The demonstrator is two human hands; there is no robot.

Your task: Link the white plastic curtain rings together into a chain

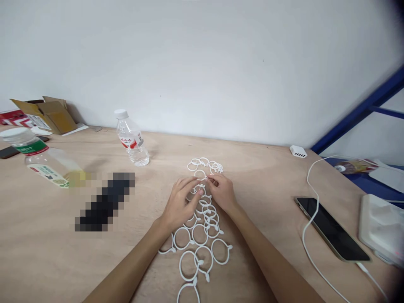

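Many white plastic curtain rings (200, 235), each with a small eyelet, lie in a long loose cluster on the wooden table, several of them overlapping. At the cluster's upper part, my right hand (221, 190) pinches one curtain ring (200, 171) by its eyelet side with thumb and fingertips. Close against the same ring is my left hand (183, 201), its fingers stretched toward it and the thumb apart below. Whether the left fingertips touch the ring is hard to see. Beyond both hands sits a small group of rings (203, 159). My left hand partly covers some rings beneath it.
A clear water bottle (132, 145) and a large jar (47, 162) stand left, near a pixelated dark object (105, 204). An open cardboard box (55, 115) is behind. On the right are a phone (334, 229) with a white cable (304, 231), a charger (298, 151) and a white case (381, 225).
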